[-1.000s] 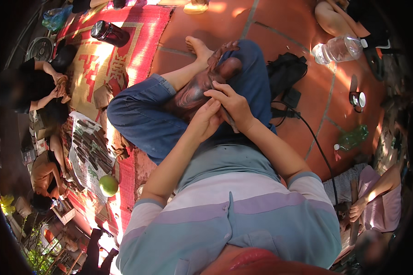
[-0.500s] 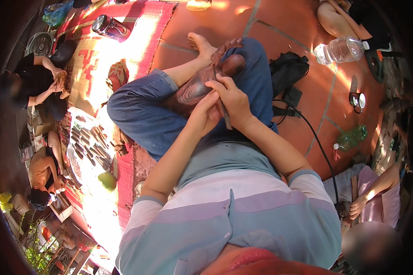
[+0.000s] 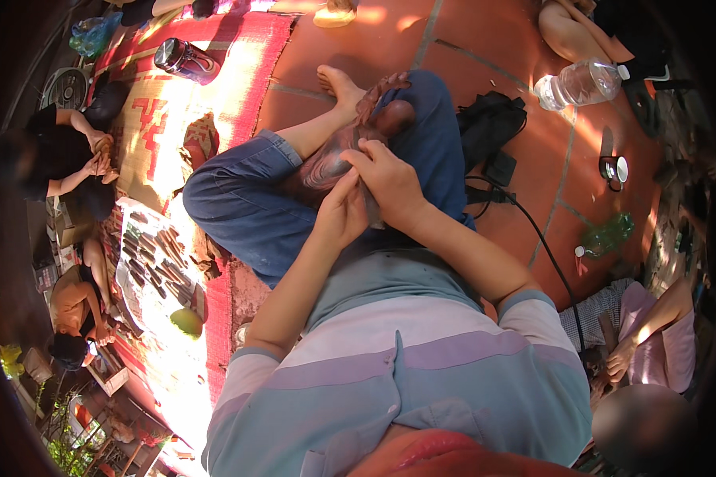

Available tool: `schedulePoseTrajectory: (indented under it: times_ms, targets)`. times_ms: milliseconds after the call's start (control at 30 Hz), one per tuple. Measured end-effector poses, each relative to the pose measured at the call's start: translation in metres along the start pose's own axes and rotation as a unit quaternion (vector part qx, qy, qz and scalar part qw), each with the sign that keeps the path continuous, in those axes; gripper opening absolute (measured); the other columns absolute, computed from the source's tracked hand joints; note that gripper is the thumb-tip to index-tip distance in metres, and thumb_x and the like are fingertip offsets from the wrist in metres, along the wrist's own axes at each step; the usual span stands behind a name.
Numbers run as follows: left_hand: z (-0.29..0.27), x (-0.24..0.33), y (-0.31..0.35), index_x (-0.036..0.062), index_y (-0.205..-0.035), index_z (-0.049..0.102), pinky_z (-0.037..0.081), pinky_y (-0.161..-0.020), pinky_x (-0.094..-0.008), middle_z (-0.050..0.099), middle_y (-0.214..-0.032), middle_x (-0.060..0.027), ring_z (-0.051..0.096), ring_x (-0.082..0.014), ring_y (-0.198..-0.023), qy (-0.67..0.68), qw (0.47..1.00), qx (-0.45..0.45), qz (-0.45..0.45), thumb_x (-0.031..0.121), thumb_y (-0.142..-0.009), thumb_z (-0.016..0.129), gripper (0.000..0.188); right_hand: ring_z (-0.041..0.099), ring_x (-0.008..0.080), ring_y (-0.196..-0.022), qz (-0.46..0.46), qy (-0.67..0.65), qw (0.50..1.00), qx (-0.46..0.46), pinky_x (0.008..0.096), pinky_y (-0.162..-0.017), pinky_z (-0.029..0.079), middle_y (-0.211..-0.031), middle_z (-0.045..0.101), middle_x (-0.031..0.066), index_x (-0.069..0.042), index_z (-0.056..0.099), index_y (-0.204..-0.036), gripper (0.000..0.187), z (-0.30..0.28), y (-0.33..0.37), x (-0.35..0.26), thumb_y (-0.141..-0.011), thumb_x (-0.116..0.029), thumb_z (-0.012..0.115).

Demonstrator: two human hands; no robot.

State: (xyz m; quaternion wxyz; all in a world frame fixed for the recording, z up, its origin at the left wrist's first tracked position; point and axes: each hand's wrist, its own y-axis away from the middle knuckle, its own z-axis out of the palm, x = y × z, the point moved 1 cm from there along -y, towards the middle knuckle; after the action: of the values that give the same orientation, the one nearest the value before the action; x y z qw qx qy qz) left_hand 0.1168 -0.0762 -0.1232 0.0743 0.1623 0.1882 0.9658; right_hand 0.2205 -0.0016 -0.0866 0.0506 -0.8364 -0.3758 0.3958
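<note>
A dark reddish-brown carved wooden figure (image 3: 323, 169) lies across my lap, over the blue trousers. It has swirling grooves, a rounded part and an outstretched piece at its far end. My right hand (image 3: 390, 183) is closed over its near side, on a thin greyish strip (image 3: 374, 215) whose end shows below the fingers. Against it, my left hand (image 3: 344, 208) presses its fingers together at the figure's near edge. What the left fingers grip is hidden.
Left, a red mat (image 3: 254, 71) bears a dark flask (image 3: 184, 60), a sheet with several carving tools (image 3: 155, 254) and a green fruit (image 3: 186, 323). Right are a black bag (image 3: 493, 119), a cable (image 3: 541, 230), a clear bottle (image 3: 581, 84) and a green bottle (image 3: 608, 236). Other people sit around.
Both hands have shifted slightly left on the figure, the right one a little nearer me. Less of the strip shows between and below them. The whole view has moved slightly.
</note>
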Motion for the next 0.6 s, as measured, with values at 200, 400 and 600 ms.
schedulePoseTrajectory:
  times_ms: [200, 400, 600]
  targets:
    - [0.0, 0.003, -0.004, 0.008, -0.132, 0.049, 0.046, -0.097, -0.0371, 0.06, -0.125, -0.0092, 0.057, -0.0229, -0.117, 0.026, 0.999, -0.014, -0.029, 0.028, -0.099, 0.044, 0.039, 0.06, 0.0301, -0.09, 0.024, 0.046, 0.999, -0.011, 0.0355, -0.071, 0.052, -0.097, 0.055, 0.0111, -0.011, 0.06, -0.104, 0.028, 0.004, -0.006, -0.007, -0.077, -0.01, 0.063]
    - [0.012, 0.008, -0.004, 0.0092, -0.129, 0.051, 0.047, -0.097, -0.037, 0.061, -0.124, -0.0077, 0.059, -0.0221, -0.114, 0.07, 0.995, -0.066, -0.015, 0.029, -0.098, 0.048, 0.037, 0.06, 0.0306, -0.091, 0.034, 0.025, 0.999, -0.029, 0.0373, -0.072, 0.052, -0.097, 0.055, 0.0099, -0.01, 0.059, -0.105, 0.029, 0.002, -0.009, -0.009, -0.077, -0.01, 0.063]
    - [0.004, 0.009, 0.009, 0.009, -0.129, 0.052, 0.046, -0.096, -0.0323, 0.06, -0.122, -0.0051, 0.059, -0.0169, -0.112, -0.114, 0.99, 0.07, 0.03, 0.027, -0.1, 0.047, 0.034, 0.06, 0.0296, -0.088, 0.037, 0.007, 0.999, -0.037, 0.0374, -0.07, 0.052, -0.093, 0.055, 0.0071, -0.011, 0.06, -0.103, 0.028, -0.001, -0.01, -0.01, -0.076, -0.011, 0.065]
